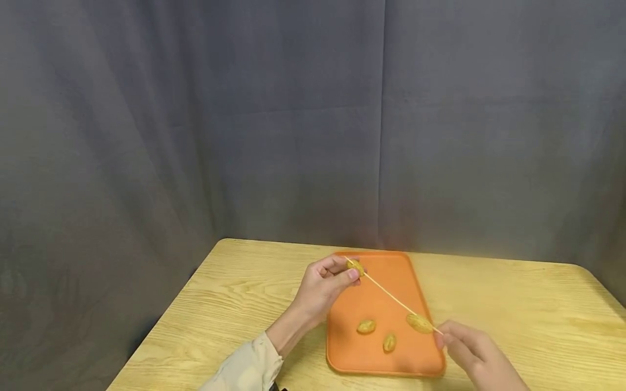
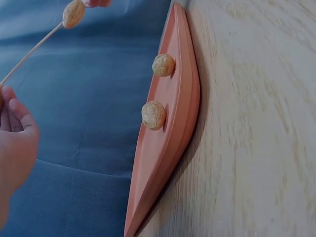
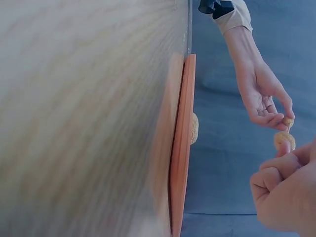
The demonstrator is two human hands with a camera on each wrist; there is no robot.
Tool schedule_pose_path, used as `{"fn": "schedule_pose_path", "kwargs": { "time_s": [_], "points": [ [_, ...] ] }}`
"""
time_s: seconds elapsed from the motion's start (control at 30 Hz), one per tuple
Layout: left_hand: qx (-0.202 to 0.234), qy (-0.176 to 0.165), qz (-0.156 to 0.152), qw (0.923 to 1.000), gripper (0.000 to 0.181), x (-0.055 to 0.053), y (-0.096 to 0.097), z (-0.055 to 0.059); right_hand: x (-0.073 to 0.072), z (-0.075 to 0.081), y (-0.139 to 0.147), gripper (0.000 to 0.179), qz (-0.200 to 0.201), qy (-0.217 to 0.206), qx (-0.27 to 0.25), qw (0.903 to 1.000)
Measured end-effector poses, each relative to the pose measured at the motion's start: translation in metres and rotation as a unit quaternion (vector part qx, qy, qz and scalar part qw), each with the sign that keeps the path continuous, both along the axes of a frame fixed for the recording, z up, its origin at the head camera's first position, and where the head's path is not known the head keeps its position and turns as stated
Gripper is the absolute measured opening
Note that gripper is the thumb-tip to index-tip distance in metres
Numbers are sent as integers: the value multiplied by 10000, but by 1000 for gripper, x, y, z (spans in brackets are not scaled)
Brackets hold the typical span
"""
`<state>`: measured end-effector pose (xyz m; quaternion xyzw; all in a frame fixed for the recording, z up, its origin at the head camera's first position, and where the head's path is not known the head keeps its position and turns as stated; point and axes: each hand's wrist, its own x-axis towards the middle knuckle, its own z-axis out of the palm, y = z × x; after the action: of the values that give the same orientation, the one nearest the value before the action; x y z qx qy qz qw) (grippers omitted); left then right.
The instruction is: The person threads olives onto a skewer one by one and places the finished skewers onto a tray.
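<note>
A thin wooden skewer [image 1: 391,295] slants over the orange tray [image 1: 374,298] between my hands. My left hand [image 1: 320,288] pinches a golden-brown, wrinkled oval piece [image 1: 359,268] near the skewer's far end, whose tip pokes out beyond it. The food's exact kind is unclear; it resembles a baby potato. At the other end, my right hand [image 1: 471,347] pinches the skewer, right beside a second piece [image 1: 419,323] threaded on it. In the left wrist view that second piece [image 2: 73,14] hangs well above the tray. Two loose pieces [image 2: 153,115] lie on the tray.
The tray, with its raised rim [image 3: 187,123], lies on a light wood-grain table [image 1: 244,293]. Behind the table hangs a grey-blue curtain [image 1: 293,136]. A dark object [image 3: 216,7] sits at the left sleeve's cuff.
</note>
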<state>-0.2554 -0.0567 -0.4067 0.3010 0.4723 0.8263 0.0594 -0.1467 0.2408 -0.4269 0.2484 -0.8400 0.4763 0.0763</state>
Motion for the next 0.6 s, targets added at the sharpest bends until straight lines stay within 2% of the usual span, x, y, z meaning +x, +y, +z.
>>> {"fn": "schedule_pose_path", "kwargs": {
  "time_s": [0.17, 0.33, 0.5, 0.6],
  "points": [
    [-198, -68, 19, 9998, 9, 0, 2, -2, 0, -1, -2, 27, 82, -21, -86, 9999],
    [-481, -213, -98, 9986, 7, 2, 5, -4, -1, -1, -4, 28, -40, 31, -49, 10000],
    [-668, -411, -32, 9969, 9, 4, 7, -6, -3, 0, -6, 28, -108, 162, 71, 9998],
    [-764, -540, -13, 9956, 11, 6, 9, -8, -4, 0, -7, 27, -177, 78, 3, 9998]
  ]
}}
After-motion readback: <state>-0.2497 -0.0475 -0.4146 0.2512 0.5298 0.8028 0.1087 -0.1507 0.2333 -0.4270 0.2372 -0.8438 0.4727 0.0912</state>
